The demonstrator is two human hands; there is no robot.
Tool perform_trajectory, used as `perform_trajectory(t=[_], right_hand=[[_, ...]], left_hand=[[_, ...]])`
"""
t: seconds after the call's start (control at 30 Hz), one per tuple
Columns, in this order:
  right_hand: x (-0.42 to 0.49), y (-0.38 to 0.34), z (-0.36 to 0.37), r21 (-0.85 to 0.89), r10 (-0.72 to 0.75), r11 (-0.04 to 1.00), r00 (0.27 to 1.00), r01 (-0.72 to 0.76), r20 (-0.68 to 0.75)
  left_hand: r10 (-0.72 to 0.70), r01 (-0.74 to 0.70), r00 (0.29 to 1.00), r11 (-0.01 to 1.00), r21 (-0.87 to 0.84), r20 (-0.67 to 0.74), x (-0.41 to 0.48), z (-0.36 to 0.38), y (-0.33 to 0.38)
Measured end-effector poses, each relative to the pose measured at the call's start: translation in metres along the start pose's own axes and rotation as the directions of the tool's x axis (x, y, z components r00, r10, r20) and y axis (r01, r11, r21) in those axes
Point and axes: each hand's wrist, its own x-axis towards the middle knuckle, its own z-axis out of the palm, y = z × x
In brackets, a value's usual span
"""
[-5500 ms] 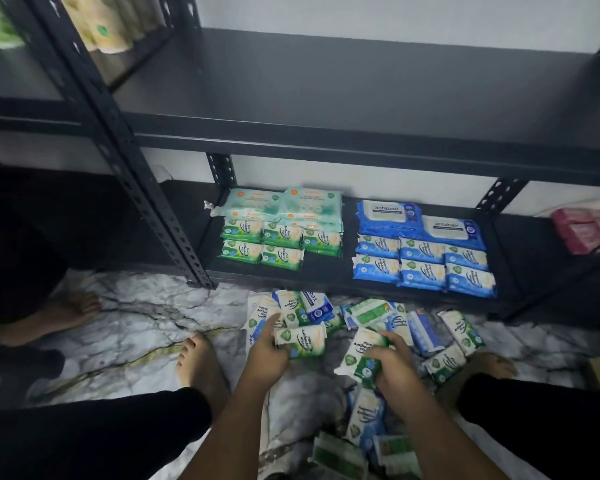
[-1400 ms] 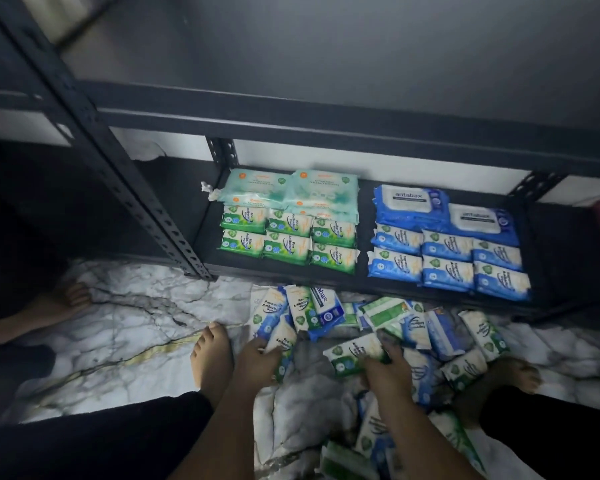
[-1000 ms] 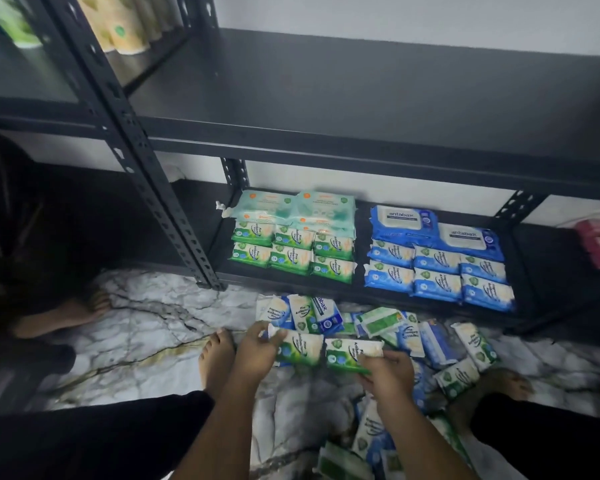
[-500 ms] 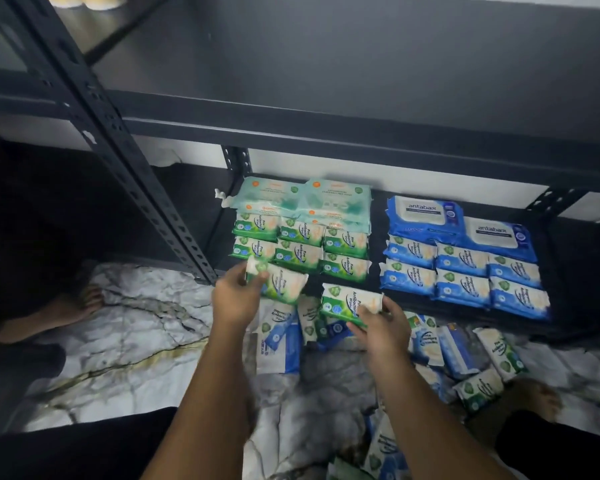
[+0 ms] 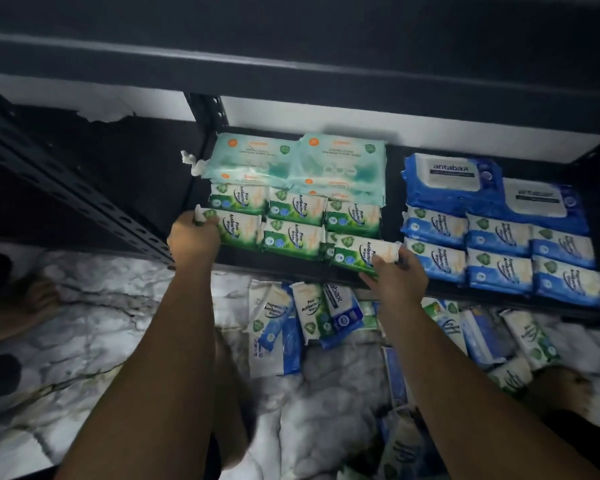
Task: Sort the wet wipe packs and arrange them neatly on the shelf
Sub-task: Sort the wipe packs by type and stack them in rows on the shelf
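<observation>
While the shelf (image 5: 243, 261) carries green and blue rows, I watch both hands hold packs at its front edge.
The left hand (image 5: 191, 239) grips a green pack (image 5: 238, 226) at the row's left end; the right hand (image 5: 397, 282) grips another green pack (image 5: 361, 252) beside the blue packs (image 5: 499, 251).

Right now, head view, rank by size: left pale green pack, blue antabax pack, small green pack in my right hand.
Largest: left pale green pack and blue antabax pack, alike, can't rank.
Smallest: small green pack, though nearer the camera.
</observation>
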Motion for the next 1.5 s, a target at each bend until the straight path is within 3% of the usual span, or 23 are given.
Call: perform_trajectory(t=[0.3, 0.43, 0.5, 0.57, 0.63, 0.8, 0.97, 1.07, 1.17, 1.23, 1.3, 1.4, 1.47, 1.5], right_hand=[[0.011, 0.002, 0.019, -0.035, -0.003, 0.999, 1.0, 0.002, -0.014], [0.014, 0.006, 0.023, -0.194, -0.084, 0.978, 0.996, 0.081, -0.004], [0.015, 0.009, 0.024, -0.404, -0.222, 0.892, 0.975, 0.2, -0.007], [0.013, 0.01, 0.025, -0.629, -0.383, 0.71, 0.923, 0.317, 0.033], [0.012, 0.013, 0.026, -0.763, -0.436, 0.555, 0.897, 0.333, 0.074], [0.011, 0.015, 0.022, -0.828, -0.406, 0.476, 0.909, 0.297, 0.093], [0.014, 0.013, 0.021, -0.827, -0.382, 0.476, 0.917, 0.301, 0.113], [0.004, 0.007, 0.017, -0.814, -0.399, 0.472, 0.905, 0.339, 0.146], [-0.019, 0.01, -0.002, -0.771, -0.524, 0.448, 0.832, 0.453, 0.184], [-0.032, 0.024, -0.018, -0.763, -0.558, 0.422, 0.804, 0.49, 0.208], [-0.042, 0.041, -0.033, -0.76, -0.522, 0.432, 0.822, 0.486, 0.229], [-0.046, 0.065, -0.05, -0.772, -0.364, 0.498, 0.903, 0.395, 0.227], [-0.043, 0.077, -0.055, -0.765, -0.194, 0.583, 0.961, 0.273, 0.195], [-0.041, 0.082, -0.056, -0.726, -0.103, 0.66, 0.981, 0.193, 0.167]], left_hand=[[0.05, -0.04, 0.995, 0.993, 0.11, -0.088, 0.011, 0.032, -0.018], [0.047, -0.036, 0.995, 0.992, 0.122, -0.085, 0.014, 0.033, -0.023], [0.043, -0.033, 0.996, 0.991, 0.126, -0.076, 0.014, 0.032, -0.024], [0.047, -0.039, 0.997, 0.992, 0.118, -0.067, 0.015, 0.034, -0.027], [0.055, -0.048, 0.997, 0.992, 0.116, -0.052, 0.014, 0.035, -0.029], [0.041, -0.037, 0.999, 0.993, 0.114, -0.027, 0.015, 0.035, -0.031], [0.069, -0.062, 0.996, 0.991, 0.121, -0.052, 0.003, 0.036, -0.029], [-0.009, 0.011, 0.995, 1.0, 0.02, -0.103, -0.024, 0.027, -0.02], [0.033, -0.045, 0.971, 0.998, -0.045, -0.237, -0.065, 0.029, -0.028], [0.049, -0.051, 0.984, 0.999, -0.01, -0.169, -0.096, 0.031, -0.033], [-0.006, 0.011, 0.999, 0.996, 0.089, -0.046, -0.129, 0.029, -0.055], [-0.076, 0.074, 0.997, 0.934, 0.35, -0.008, -0.158, 0.024, -0.123], [-0.278, 0.27, 0.959, 0.954, 0.133, 0.044, -0.115, 0.082, -0.213], [-0.188, 0.178, 0.982, 0.963, 0.203, 0.033, -0.097, 0.123, -0.267]])
